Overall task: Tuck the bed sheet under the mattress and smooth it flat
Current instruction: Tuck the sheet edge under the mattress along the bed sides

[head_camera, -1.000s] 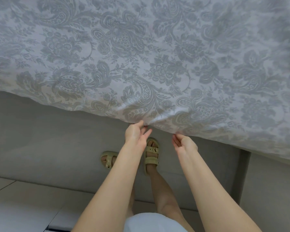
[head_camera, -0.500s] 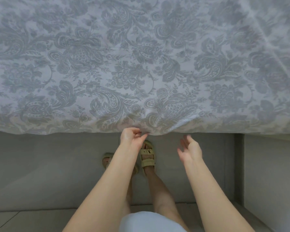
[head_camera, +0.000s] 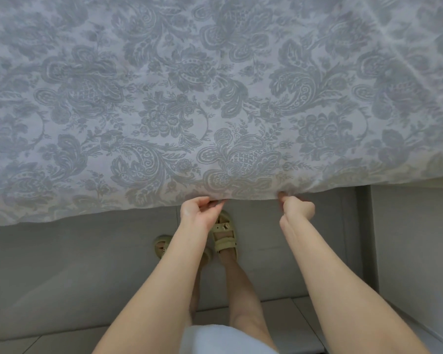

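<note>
We record a floral-patterned bed sheet [head_camera: 215, 98], pale with grey paisley print, covering the whole upper part of the view, its lower edge hanging over the side of the bed. Below it we note a plain grey bed base [head_camera: 62, 264], then pale floor tiles [head_camera: 304, 318] at the bottom. We list the left hand [head_camera: 198, 213], thumb and fingers pinching the sheet's hem, and the right hand [head_camera: 296, 209], closed in a fist on the same hem, a little apart. Last, two beige strapped sandals [head_camera: 225, 233] under the arms.
</note>
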The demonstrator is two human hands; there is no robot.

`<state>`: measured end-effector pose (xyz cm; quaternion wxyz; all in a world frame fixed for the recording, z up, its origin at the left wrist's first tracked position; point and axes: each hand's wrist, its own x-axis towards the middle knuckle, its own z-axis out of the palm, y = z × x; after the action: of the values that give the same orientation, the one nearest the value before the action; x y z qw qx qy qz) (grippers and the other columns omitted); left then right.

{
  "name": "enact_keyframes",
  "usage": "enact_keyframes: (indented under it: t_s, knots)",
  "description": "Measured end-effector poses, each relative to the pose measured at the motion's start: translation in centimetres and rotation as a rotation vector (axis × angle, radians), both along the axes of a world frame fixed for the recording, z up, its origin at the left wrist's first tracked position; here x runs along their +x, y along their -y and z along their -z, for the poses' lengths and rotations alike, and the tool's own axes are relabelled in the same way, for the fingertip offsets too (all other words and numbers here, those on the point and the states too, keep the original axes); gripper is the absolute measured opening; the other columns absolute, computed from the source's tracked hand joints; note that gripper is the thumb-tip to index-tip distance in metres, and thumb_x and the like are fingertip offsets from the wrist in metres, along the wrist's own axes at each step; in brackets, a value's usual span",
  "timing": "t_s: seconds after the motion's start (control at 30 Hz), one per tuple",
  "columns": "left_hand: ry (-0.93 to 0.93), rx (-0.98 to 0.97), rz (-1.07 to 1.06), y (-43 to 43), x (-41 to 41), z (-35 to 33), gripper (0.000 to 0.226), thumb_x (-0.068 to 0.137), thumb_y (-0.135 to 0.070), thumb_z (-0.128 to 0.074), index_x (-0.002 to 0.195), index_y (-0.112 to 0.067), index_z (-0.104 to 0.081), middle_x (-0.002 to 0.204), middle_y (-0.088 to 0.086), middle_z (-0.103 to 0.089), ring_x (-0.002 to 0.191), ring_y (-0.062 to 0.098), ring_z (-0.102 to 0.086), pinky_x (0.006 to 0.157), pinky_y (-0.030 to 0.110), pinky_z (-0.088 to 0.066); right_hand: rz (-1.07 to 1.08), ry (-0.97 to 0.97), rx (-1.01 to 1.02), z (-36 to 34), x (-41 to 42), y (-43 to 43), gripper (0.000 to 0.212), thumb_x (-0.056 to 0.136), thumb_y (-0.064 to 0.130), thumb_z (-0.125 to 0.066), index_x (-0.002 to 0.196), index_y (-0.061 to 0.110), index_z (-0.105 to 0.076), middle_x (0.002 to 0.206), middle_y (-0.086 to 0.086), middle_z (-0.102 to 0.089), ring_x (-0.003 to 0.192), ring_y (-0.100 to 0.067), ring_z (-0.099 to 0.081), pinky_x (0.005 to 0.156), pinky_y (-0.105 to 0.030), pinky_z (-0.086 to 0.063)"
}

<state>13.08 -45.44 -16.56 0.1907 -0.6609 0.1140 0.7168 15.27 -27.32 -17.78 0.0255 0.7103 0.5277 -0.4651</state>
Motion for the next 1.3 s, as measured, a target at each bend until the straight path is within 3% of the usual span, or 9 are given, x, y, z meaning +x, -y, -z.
enact_keyframes:
  t_s: [0.07,0.13,0.2,0.27,0.57,0.7,0.83,1.1,1.3]
  knots:
    - [-0.006,0.023,-0.029,1.0,-0.2,-0.1,0.045,0.088,0.011,-0.023,0.128,0.008,-0.044,0.138,0.027,-0.044,0.131,0.045,-0.036,0.109,0.059,-0.025,0.105,-0.073,-0.127,-0.1,0.2,0.2,0.03,0.08,-0.007,-0.066,0.107,-0.012,-0.054,0.1,-0.021,-0.063,0.072,-0.023,-0.06,0.068,-0.03,-0.053]
    - [0.009,0.036,-0.106,1.9,-0.2,-0.1,0.038,0.092,0.004,-0.026,0.123,0.003,-0.048,0.135,0.025,-0.047,0.129,0.044,-0.04,0.108,0.058,-0.028,0.219,-0.172,-0.296,-1.0,0.6,0.7,0.015,0.092,0.0,-0.054,0.104,-0.009,-0.053,0.113,-0.025,-0.06,0.093,-0.03,-0.063,0.083,-0.035,-0.054]
    - [0.037,0.023,-0.23,2.8,0.3,0.4,0.035,0.095,-0.007,-0.029,0.122,0.0,-0.051,0.131,0.022,-0.052,0.125,0.04,-0.046,0.105,0.059,-0.032,0.335,-0.324,-0.416,-2.2,0.4,0.7,0.027,0.101,0.02,-0.04,0.117,0.0,-0.048,0.133,-0.021,-0.051,0.122,-0.033,-0.051,0.104,-0.043,-0.041]
    - [0.052,-0.011,-0.342,3.7,0.9,1.0,0.04,0.097,-0.02,-0.029,0.125,-0.004,-0.053,0.126,0.019,-0.057,0.118,0.036,-0.051,0.102,0.06,-0.035,0.475,-0.504,-0.499,-2.5,-0.8,-0.5,0.043,0.101,0.034,-0.031,0.131,0.007,-0.046,0.137,-0.015,-0.049,0.129,-0.032,-0.045,0.11,-0.046,-0.033]
    - [0.06,0.037,-0.403,4.6,0.1,1.3,0.053,0.101,-0.037,-0.018,0.13,-0.007,-0.051,0.131,0.022,-0.053,0.122,0.04,-0.049,0.101,0.058,-0.038,0.616,-0.434,-0.542,-2.0,-2.7,-0.9,0.051,0.096,0.043,-0.03,0.124,0.009,-0.054,0.124,-0.015,-0.061,0.109,-0.032,-0.06,0.094,-0.046,-0.047]
    - [0.127,0.04,-0.329,7.3,0.2,-0.6,0.058,0.099,-0.041,-0.017,0.143,-0.007,-0.034,0.143,0.021,-0.039,0.132,0.041,-0.038,0.107,0.059,-0.03,0.531,-0.147,-0.582,-4.0,-2.1,1.7,0.06,0.099,0.042,-0.021,0.147,0.005,-0.027,0.148,-0.013,-0.038,0.135,-0.028,-0.039,0.112,-0.046,-0.03]
    - [0.188,-0.071,-0.407,12.5,1.1,-3.5,0.057,0.1,-0.037,-0.015,0.151,-0.015,-0.004,0.158,0.014,-0.009,0.144,0.034,-0.013,0.113,0.058,-0.014,0.357,0.002,-0.725,-7.5,-3.0,8.1,0.059,0.101,0.037,-0.031,0.146,0.001,-0.026,0.148,-0.015,-0.038,0.135,-0.028,-0.039,0.112,-0.045,-0.029]
    - [-0.005,-0.213,-0.738,27.4,4.4,-15.7,0.054,0.1,-0.026,-0.012,0.151,-0.009,-0.003,0.159,0.009,-0.007,0.146,0.027,-0.007,0.118,0.048,-0.006,-0.149,-0.001,-0.866,-17.7,-8.7,25.8,0.052,0.102,0.028,-0.031,0.146,0.0,-0.025,0.145,-0.02,-0.04,0.132,-0.034,-0.042,0.107,-0.048,-0.036]
    - [-0.129,-0.307,-0.757,38.6,9.9,-24.5,0.051,0.102,-0.024,-0.012,0.149,-0.005,-0.017,0.156,0.011,-0.02,0.144,0.029,-0.019,0.116,0.046,-0.018,-0.49,-0.012,-0.862,-25.7,-8.8,39.2,0.049,0.102,0.023,-0.035,0.139,-0.008,-0.033,0.138,-0.022,-0.048,0.126,-0.034,-0.048,0.104,-0.046,-0.04]
